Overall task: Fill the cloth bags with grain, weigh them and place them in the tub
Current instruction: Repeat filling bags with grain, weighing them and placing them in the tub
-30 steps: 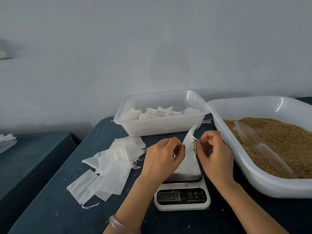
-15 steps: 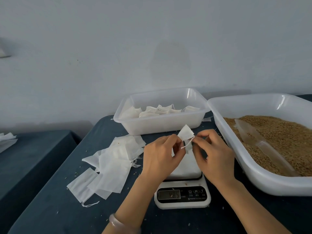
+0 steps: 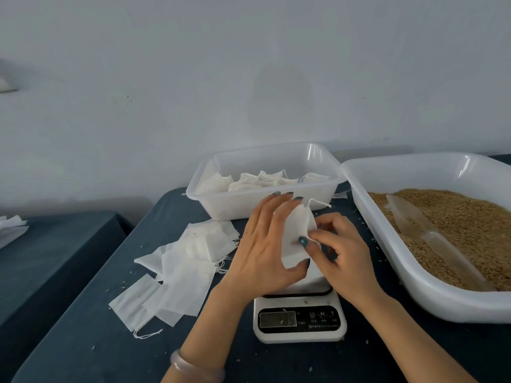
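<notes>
As I look down through the head camera, the left hand (image 3: 264, 244) holds a white cloth bag (image 3: 296, 230) upright just above the scale (image 3: 300, 322), fingers spread behind it and thumb on its front. The right hand (image 3: 341, 252) pinches the bag's right edge with curled fingers. A drawstring pokes out at the bag's top. Beyond stands the tub (image 3: 249, 205) holding bags; to the right sits a grain tub (image 3: 442, 305) with a scoop (image 3: 431, 239). Empty bags (image 3: 188, 261) lie left on the bench (image 3: 83, 341).
</notes>
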A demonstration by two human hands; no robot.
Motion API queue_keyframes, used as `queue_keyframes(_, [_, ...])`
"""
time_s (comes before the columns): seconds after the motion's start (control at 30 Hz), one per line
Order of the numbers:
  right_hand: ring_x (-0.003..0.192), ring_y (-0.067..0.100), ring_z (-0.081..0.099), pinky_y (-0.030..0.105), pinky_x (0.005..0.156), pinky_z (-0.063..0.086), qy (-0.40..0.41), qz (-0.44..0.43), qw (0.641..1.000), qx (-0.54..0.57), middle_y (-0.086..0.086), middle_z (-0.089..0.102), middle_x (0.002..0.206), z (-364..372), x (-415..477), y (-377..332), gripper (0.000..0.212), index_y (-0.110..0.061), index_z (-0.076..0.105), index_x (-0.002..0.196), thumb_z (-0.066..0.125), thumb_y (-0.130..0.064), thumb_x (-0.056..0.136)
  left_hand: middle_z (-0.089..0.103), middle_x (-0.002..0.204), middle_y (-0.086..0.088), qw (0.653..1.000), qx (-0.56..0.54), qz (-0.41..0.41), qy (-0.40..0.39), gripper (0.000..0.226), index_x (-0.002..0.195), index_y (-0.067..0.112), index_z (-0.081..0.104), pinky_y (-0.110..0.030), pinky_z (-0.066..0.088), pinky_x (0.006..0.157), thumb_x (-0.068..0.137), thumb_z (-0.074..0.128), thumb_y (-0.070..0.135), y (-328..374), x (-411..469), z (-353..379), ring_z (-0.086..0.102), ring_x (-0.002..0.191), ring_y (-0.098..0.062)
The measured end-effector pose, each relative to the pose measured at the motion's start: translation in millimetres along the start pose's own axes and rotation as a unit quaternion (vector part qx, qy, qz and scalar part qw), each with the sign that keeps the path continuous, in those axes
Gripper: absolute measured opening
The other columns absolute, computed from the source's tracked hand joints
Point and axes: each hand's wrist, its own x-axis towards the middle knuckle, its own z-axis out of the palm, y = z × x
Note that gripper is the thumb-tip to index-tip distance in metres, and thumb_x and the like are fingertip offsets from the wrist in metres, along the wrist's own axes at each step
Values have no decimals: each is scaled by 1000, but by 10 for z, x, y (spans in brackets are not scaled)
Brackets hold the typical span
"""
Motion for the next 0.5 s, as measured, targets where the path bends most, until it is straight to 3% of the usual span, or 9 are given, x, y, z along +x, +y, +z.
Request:
queue_keyframes(0.07, [94,6,51,17,69,44,-21,-1,1000,8,-11,54,104,26,-16,-19,31,-19,75,89,57,-44,89,49,143,-3,999,34,-13,-13,78,141,6,46,-41,31,116,75,71,41,3,1,12,36,140,-24])
queue_keyframes(0.17, [95,5,49,17,70,44,-34,-2,999,10,-11,53,106,50,-26,-45,33,-21,76,87,57,-48,88,63,121,-4,998,62,-24,-1,64,129,4,57,-40,38,110,76,68,39,-10,-12,20,56,118,-23])
queue_keyframes(0.3, [95,5,48,16,68,41,-42,-11,999,-12,-13,51,106,19,-15,-39,32,-24,73,89,63,-54,83,63,104,-4,995,82,-35,-36,57,120,4,60,-32,49,85,74,72,37,-53,-41,-1,63,93,-24])
queue_keyframes(0.4, [96,5,47,14,69,39,-63,-27,997,-39,-14,51,109,-1,-19,-24,44,-26,71,94,67,-64,74,63,103,-5,993,80,-54,-71,55,120,4,58,-29,46,72,79,73,37,-80,-56,-26,63,84,-25])
queue_keyframes(0.5, [96,6,48,18,69,44,-65,-33,995,-63,-12,52,108,-19,-6,-9,41,-24,72,90,74,-58,68,62,107,-1,992,46,-82,-79,51,118,10,56,-25,36,62,89,53,51,-117,-69,-75,60,79,-20])
